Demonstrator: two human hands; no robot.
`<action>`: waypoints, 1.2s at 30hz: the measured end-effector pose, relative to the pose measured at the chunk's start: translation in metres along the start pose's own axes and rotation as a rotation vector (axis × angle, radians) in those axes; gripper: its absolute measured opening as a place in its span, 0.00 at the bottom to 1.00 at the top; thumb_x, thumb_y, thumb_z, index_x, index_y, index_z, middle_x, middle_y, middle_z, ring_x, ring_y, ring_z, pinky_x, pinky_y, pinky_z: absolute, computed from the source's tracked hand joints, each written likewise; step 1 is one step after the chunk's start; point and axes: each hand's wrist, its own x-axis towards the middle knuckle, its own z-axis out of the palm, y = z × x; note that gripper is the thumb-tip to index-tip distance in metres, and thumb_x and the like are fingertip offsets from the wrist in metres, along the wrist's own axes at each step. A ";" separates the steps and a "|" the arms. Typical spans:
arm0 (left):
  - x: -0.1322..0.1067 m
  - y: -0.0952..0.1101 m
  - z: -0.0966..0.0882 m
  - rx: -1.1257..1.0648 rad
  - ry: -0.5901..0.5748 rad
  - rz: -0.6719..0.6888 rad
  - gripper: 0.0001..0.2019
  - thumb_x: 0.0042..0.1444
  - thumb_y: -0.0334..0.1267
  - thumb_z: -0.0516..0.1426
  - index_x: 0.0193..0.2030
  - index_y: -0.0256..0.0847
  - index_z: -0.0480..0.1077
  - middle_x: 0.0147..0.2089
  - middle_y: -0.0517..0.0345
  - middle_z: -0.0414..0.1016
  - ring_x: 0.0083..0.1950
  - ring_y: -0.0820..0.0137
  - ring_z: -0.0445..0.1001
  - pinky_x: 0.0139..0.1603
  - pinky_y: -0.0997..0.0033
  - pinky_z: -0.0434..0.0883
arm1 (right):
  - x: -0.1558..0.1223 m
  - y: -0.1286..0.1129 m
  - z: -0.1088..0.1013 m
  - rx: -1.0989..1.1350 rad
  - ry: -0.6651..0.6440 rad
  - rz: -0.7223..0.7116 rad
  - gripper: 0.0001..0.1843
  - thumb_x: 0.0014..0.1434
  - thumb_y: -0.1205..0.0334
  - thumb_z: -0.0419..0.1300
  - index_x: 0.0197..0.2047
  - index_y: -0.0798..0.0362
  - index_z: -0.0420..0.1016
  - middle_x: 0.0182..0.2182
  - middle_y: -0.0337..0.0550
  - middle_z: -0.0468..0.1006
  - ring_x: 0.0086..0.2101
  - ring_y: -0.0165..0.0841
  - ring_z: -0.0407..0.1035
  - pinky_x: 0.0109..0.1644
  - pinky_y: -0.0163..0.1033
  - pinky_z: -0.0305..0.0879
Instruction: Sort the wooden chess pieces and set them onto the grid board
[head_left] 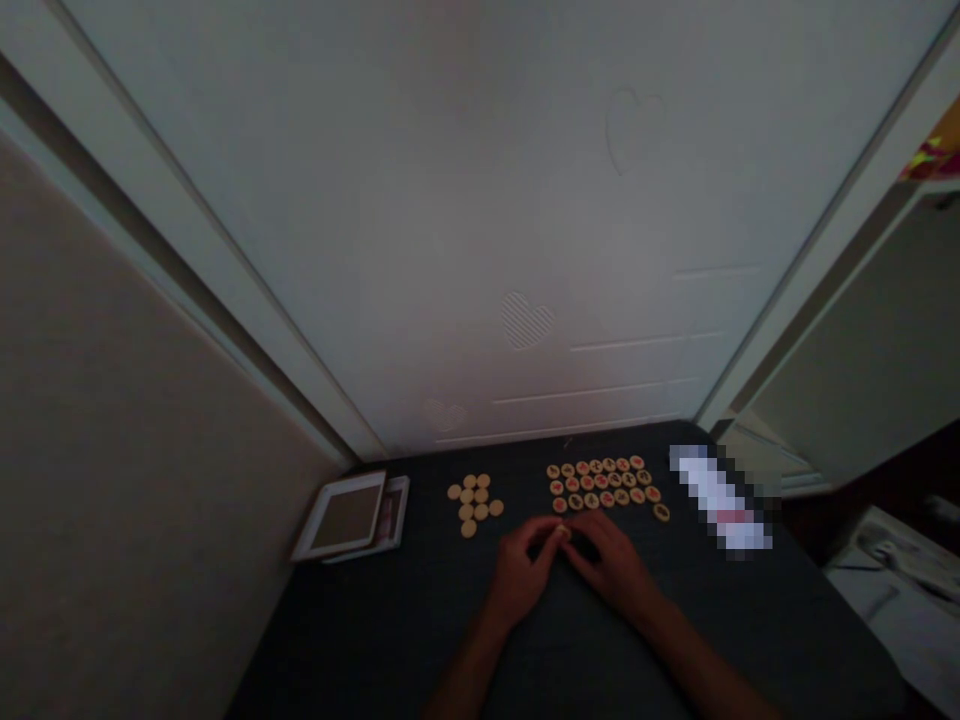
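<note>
Both of my hands rest together on a dark table [390, 620], just below two groups of round wooden game pieces. My left hand [521, 575] and my right hand [611, 565] meet at the fingertips, where one pale round piece [562, 533] shows between them. The fingers of both hands are curled in a pinch around it. To the upper left lies a cluster of blank-faced pieces [474, 503]. To the upper right lie rows of pieces with red and black marks [606, 483].
An open flat box [346, 517] with its lid beside it lies at the table's left end. A blurred white object [721, 497] lies at the right end. A pale wall rises right behind the table. White items lie low at the far right.
</note>
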 end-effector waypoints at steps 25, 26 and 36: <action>0.001 0.002 -0.001 -0.203 -0.043 -0.217 0.08 0.61 0.43 0.61 0.41 0.41 0.73 0.39 0.55 0.83 0.41 0.65 0.81 0.43 0.69 0.76 | -0.002 0.003 0.003 0.009 -0.016 -0.094 0.20 0.67 0.65 0.58 0.61 0.44 0.72 0.46 0.47 0.80 0.45 0.37 0.76 0.49 0.44 0.77; 0.001 0.003 -0.001 -0.205 -0.055 -0.209 0.08 0.62 0.43 0.61 0.41 0.41 0.73 0.40 0.55 0.83 0.42 0.65 0.81 0.44 0.68 0.76 | -0.001 0.003 0.003 0.013 -0.012 -0.087 0.19 0.67 0.64 0.59 0.61 0.45 0.73 0.46 0.47 0.80 0.45 0.37 0.76 0.49 0.44 0.77; 0.002 0.008 -0.007 -0.164 -0.091 -0.192 0.13 0.67 0.46 0.55 0.43 0.40 0.75 0.41 0.55 0.83 0.42 0.66 0.80 0.44 0.69 0.74 | -0.003 0.003 0.001 0.030 -0.020 -0.041 0.19 0.68 0.60 0.58 0.62 0.46 0.71 0.46 0.47 0.80 0.46 0.38 0.75 0.51 0.46 0.76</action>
